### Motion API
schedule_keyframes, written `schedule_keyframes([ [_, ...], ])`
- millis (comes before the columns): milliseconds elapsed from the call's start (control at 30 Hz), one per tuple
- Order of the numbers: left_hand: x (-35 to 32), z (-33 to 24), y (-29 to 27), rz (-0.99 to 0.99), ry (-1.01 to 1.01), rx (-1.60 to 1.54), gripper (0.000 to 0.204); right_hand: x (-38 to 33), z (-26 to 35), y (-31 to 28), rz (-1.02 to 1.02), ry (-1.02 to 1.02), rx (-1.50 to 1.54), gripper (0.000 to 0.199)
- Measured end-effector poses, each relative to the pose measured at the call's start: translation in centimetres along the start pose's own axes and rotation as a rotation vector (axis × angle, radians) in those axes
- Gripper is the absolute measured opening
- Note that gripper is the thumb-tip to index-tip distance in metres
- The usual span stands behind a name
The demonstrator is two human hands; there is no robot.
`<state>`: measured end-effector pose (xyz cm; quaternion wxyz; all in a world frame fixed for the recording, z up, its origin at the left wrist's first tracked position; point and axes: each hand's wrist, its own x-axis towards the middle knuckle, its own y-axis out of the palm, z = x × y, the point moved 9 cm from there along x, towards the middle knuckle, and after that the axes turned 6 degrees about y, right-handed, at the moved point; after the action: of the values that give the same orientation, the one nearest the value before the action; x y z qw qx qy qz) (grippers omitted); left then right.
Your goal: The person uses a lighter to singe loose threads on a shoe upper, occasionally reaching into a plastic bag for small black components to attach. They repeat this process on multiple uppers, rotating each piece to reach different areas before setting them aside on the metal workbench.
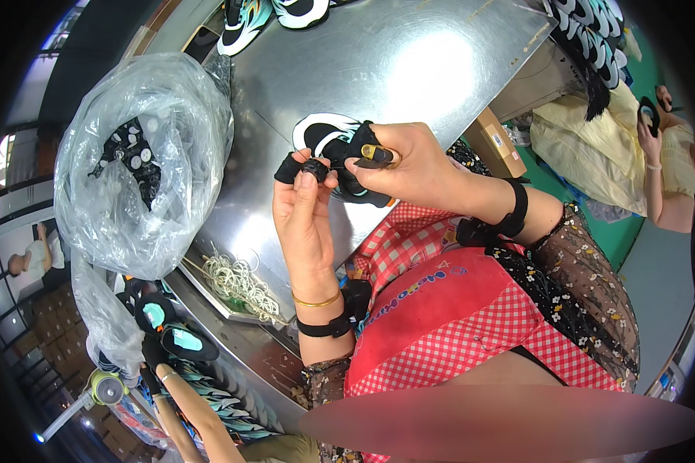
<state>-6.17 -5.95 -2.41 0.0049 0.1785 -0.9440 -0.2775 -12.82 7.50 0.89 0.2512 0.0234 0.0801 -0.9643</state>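
Note:
A black, white and teal sports shoe (322,122) rests on the metal table, behind and partly hidden by my hands. My left hand (305,208) is closed in a pinch on a small round black piece (314,169), perhaps a dial, over the shoe's near left side. With the fingers of my right hand (409,158) I grip a short tool handle (378,153) with a brass-coloured end; its tip is hidden. Black covers wrap some fingertips on both hands. Whether the black piece is joined to the shoe, I cannot tell.
A large clear plastic bag (77,166) of small black-and-white parts stands at the table's left. Tangled pale cord (243,287) lies by the near left edge. More shoes (301,11) sit at the far edge. Co-workers' arms (201,413) show lower left and far right.

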Motion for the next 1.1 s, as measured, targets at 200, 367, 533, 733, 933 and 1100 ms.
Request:
schedule_keyframes([
  [200,-0.1,-0.2,1.4,0.037,0.016,0.043,0.03,0.0,0.7,0.2,-0.099,-0.204,-0.179,0.027],
  [367,-0.1,-0.4,0.9,0.014,0.08,0.09,0.032,0.6,0.8,0.4,-0.119,-0.35,-0.328,0.033],
  [533,-0.5,0.0,0.6,-0.004,0.092,0.218,0.035,-0.3,0.5,0.3,-0.123,-0.505,-0.313,0.03],
  [733,-0.8,-0.1,2.8,0.004,0.047,0.217,0.04,0.8,-0.5,-0.6,-0.172,-0.302,-0.021,0.031],
  [933,-0.8,-1.5,2.5,0.045,0.253,0.666,0.051,1.8,0.5,0.2,0.029,-0.394,-0.226,0.024],
  [1100,-2.0,-1.3,3.6,0.207,0.557,1.389,0.044,2.2,1.1,-2.8,-0.099,-0.161,0.308,0.013],
])
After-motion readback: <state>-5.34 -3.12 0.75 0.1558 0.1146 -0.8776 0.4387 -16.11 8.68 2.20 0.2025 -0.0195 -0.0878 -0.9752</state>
